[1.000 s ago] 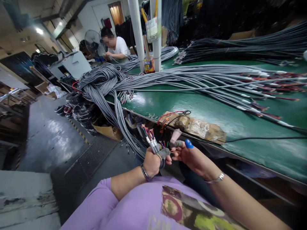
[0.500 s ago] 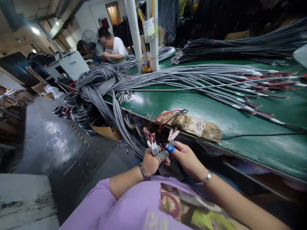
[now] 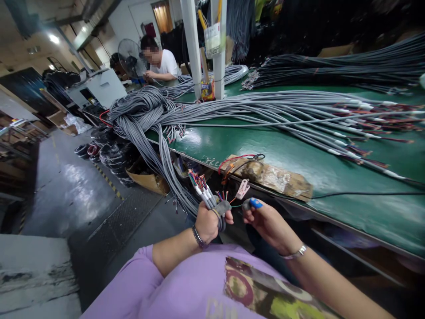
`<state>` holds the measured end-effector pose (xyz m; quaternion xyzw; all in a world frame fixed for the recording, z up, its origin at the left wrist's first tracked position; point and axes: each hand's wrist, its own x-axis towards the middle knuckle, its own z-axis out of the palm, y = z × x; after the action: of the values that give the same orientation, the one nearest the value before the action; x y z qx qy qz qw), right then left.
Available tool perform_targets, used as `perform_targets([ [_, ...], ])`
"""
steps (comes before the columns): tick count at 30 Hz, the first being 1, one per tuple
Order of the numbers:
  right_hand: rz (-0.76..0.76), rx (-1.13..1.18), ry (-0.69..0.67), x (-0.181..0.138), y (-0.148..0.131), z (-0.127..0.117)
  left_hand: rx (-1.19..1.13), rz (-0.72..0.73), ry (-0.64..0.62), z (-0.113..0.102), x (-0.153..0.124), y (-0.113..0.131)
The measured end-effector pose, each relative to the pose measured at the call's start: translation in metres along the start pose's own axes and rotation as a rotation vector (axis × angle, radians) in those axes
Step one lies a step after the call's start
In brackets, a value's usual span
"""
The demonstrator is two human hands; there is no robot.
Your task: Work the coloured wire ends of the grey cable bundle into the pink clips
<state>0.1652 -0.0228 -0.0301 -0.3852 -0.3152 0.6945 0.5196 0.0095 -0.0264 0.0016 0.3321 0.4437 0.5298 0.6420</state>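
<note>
My left hand (image 3: pixel 209 221) is closed around a small bunch of grey cables (image 3: pixel 206 197) whose stripped ends fan out into coloured wires, pointing up and left. A grey cot covers its thumb. My right hand (image 3: pixel 265 221), just to the right, pinches a thin green wire (image 3: pixel 236 205) drawn from the bunch between a grey-covered finger and a thumb in a blue cot (image 3: pixel 255 203). Both hands hover below the front edge of the green bench (image 3: pixel 265 150).
A thick mass of grey cables (image 3: pixel 232 113) lies across the bench and spills off its left end. A taped cardboard pad (image 3: pixel 268 175) with a pink clip (image 3: pixel 242 189) sits at the bench edge. Another person (image 3: pixel 159 62) works at the far end, beyond two white posts (image 3: pixel 194 48).
My right hand has pulled a little to the right, away from the bunch, drawing one wire out. The pink clip now shows clear above the hands.
</note>
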Motion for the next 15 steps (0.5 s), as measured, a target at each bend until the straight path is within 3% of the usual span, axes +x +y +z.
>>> perform_targets([
  [4,0.129,0.085,0.003,0.015,-0.003,-0.001,0.013,-0.005,0.008,0.004,0.000,0.001],
  [6,0.115,0.063,-0.015,0.021,-0.007,0.004,0.013,0.009,0.017,0.007,0.001,0.000],
  [8,0.015,-0.023,0.015,0.023,-0.010,0.011,0.010,0.029,0.018,0.009,0.002,-0.001],
  [12,-0.266,-0.302,0.209,0.022,-0.011,0.018,0.004,0.054,0.025,0.011,0.005,-0.004],
  [15,-0.301,-0.317,0.202,0.024,-0.009,0.018,0.000,0.061,0.027,0.013,0.007,-0.006],
])
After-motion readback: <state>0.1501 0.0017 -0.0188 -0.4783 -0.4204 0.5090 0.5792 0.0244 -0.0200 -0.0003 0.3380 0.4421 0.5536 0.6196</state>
